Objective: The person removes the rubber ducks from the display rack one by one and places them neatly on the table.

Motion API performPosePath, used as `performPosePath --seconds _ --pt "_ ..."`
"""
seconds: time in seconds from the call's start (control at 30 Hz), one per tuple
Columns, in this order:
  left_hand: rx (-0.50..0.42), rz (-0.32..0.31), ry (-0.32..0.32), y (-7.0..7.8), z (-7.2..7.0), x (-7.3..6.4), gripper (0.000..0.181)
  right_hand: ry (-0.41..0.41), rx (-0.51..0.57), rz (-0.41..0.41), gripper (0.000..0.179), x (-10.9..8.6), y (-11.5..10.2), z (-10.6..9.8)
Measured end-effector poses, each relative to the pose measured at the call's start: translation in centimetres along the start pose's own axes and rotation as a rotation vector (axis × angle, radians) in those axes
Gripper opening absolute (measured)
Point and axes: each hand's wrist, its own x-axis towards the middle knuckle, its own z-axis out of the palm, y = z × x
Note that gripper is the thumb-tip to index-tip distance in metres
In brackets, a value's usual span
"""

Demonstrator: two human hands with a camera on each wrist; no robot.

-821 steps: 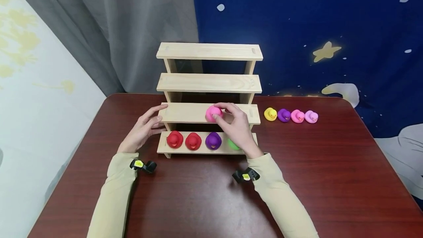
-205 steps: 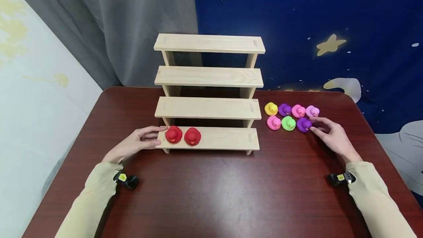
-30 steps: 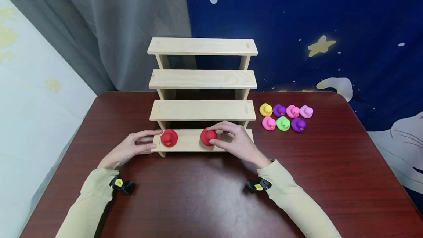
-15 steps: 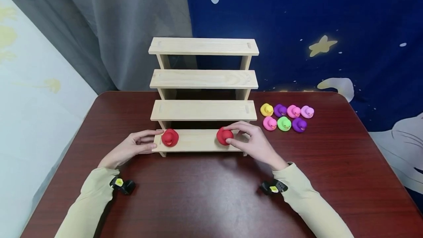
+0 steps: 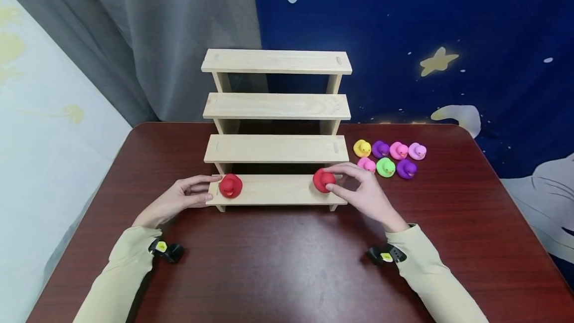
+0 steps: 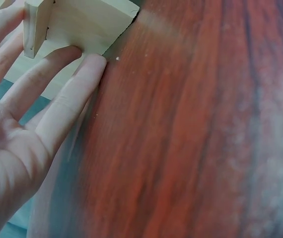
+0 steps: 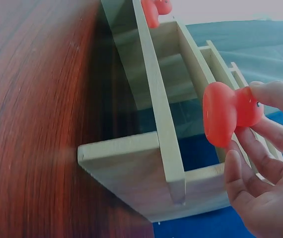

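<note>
My right hand (image 5: 369, 198) pinches a red rubber duck (image 5: 322, 181) by its head, thumb in front and fingers behind. In the right wrist view this duck (image 7: 221, 114) hangs over the right end of the lowest step, with a gap under it. A second red duck (image 5: 230, 186) sits at the left end of that step. My left hand (image 5: 170, 203) holds the left end of the lowest step of the pale wooden stand (image 5: 273, 191), thumb near its front edge. In the left wrist view its long fingers (image 6: 67, 106) reach to the stand's side panel.
Right of the stand, several small ducks form two rows on the dark table (image 5: 278, 263): yellow (image 5: 362, 148), purple (image 5: 380, 149), pink and lilac (image 5: 417, 151) behind; pink, green (image 5: 386, 167) and purple (image 5: 406, 169) in front. Three higher steps (image 5: 275, 148) rise behind the lowest.
In the last second my right hand has carried the red duck rightward along the lowest step, away from the other red duck. Earlier both sat side by side at the left. The left hand has stayed put.
</note>
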Motion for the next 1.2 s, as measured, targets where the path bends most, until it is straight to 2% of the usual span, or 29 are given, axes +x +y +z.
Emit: performPosePath --seconds 0.27,0.77,1.03,1.2 --pt "0.005 -0.015 0.004 0.2 0.1 -0.1 0.053 0.019 0.036 0.026 0.03 -0.8 0.7 -1.0" --pt "-0.005 -0.011 -0.002 0.4 0.0 0.0 0.053 0.091 0.011 0.116 0.031 -1.9 1.3 -2.7" --pt "-0.039 -0.009 -0.016 0.3 0.1 -0.1 0.053 0.115 -0.04 0.136 0.032 -2.4 1.8 -3.5" --pt "-0.016 -0.008 -0.005 0.4 0.1 0.0 0.053 0.133 -0.044 0.135 0.032 -2.8 2.2 -4.1"
